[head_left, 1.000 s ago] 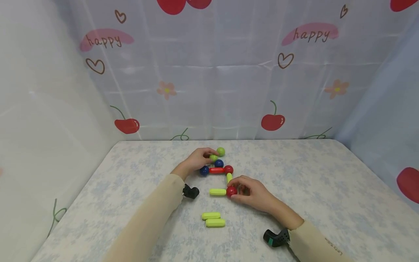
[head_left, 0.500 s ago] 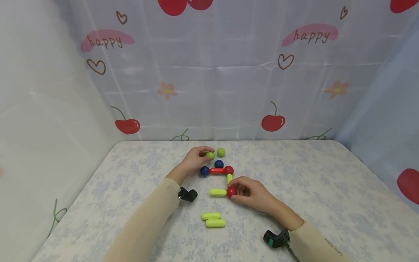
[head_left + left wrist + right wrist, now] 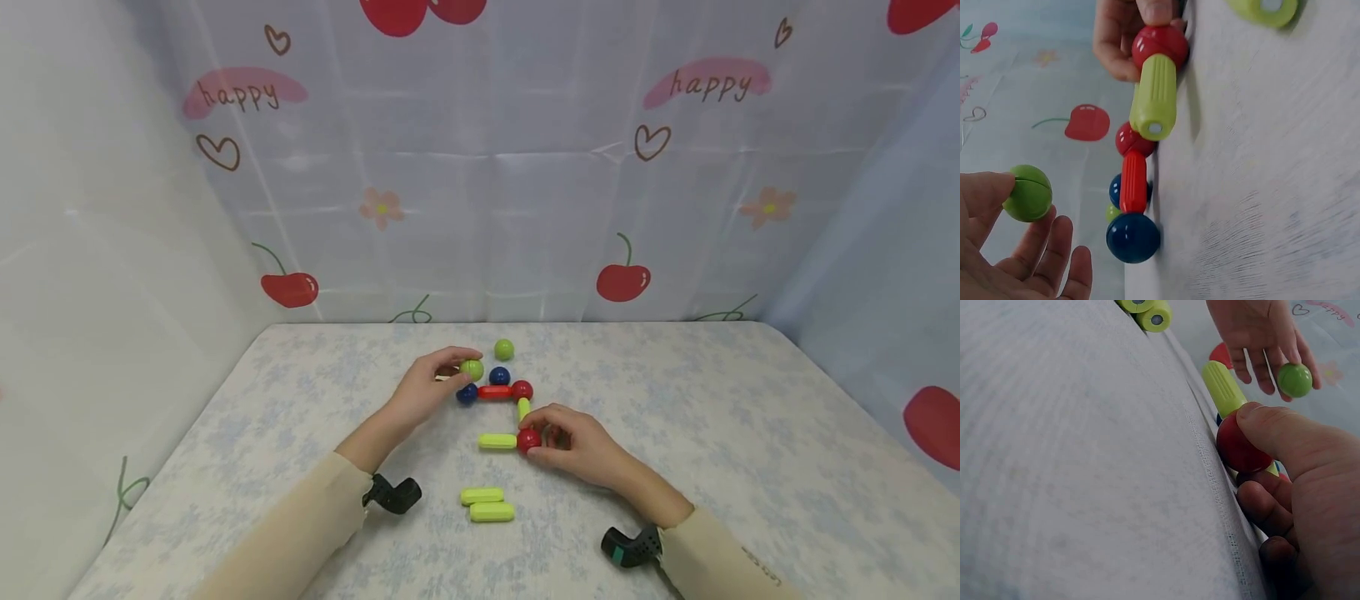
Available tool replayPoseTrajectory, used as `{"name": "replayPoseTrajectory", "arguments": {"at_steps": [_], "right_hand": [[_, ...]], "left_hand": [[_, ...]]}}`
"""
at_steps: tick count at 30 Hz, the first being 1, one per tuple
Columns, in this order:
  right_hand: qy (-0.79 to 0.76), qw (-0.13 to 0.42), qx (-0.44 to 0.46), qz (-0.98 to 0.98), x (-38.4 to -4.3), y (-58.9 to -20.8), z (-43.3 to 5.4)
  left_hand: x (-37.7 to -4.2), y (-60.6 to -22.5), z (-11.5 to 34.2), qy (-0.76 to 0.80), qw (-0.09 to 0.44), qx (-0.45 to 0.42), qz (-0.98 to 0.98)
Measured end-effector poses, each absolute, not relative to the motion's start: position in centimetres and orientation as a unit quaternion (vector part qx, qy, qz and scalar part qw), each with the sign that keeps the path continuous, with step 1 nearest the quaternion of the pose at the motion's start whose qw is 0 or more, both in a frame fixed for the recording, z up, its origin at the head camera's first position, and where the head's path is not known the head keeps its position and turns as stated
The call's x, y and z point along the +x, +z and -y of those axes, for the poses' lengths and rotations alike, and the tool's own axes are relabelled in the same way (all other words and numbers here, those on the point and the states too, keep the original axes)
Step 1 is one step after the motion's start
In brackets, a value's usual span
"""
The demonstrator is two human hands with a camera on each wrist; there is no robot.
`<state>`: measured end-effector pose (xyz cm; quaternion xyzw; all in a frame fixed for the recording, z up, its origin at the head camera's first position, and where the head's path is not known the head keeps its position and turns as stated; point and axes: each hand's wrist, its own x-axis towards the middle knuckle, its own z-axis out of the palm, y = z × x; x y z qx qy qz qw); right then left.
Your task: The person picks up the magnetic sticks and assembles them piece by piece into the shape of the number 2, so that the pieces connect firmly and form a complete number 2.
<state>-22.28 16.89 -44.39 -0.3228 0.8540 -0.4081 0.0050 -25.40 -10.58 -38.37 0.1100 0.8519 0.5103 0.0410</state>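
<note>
Curtain (image 3: 480, 225): the word "happy" legible twice, on pink patches (image 3: 246, 90). Right sleeve (image 3: 723, 557): small print, unreadable. Left hand (image 3: 426, 385): thumb and finger pinching one green ball (image 3: 472, 370), raised beside the blue balls (image 3: 499, 377). Right hand (image 3: 581, 446): thumb and fingers clamped on one red ball (image 3: 528, 440), touching two yellow-green rods (image 3: 497, 442). Loose yellow-green pair (image 3: 492, 512): side by side, nearer the person. Second green ball (image 3: 504, 349): near the table's (image 3: 750, 400) far edge; broad tabletop stretches toward both side edges.
</note>
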Motion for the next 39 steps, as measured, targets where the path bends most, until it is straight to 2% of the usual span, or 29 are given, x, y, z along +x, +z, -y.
{"name": "replayPoseTrajectory", "arguments": {"at_steps": [6, 11, 24, 39], "right_hand": [[-0.41, 0.006, -0.319, -0.854, -22.3, -44.5, -16.8], [-0.412, 0.007, -0.317, -0.854, -22.3, -44.5, -16.8], [-0.406, -0.002, -0.316, -0.858, -22.5, -44.4, -17.4], [-0.402, 0.004, -0.326, -0.855, -22.4, -44.2, -16.9]], "left_hand": [[-22.7, -38.9, 10.9, 0.499, 0.055, 0.128, -0.855], [-21.8, -40.3, 11.6, 0.493, 0.045, 0.136, -0.858], [-22.3, -43.5, 12.4, 0.509, 0.047, 0.168, -0.843], [-21.6, -44.0, 12.9, 0.448, 0.048, 0.21, -0.868]]}}
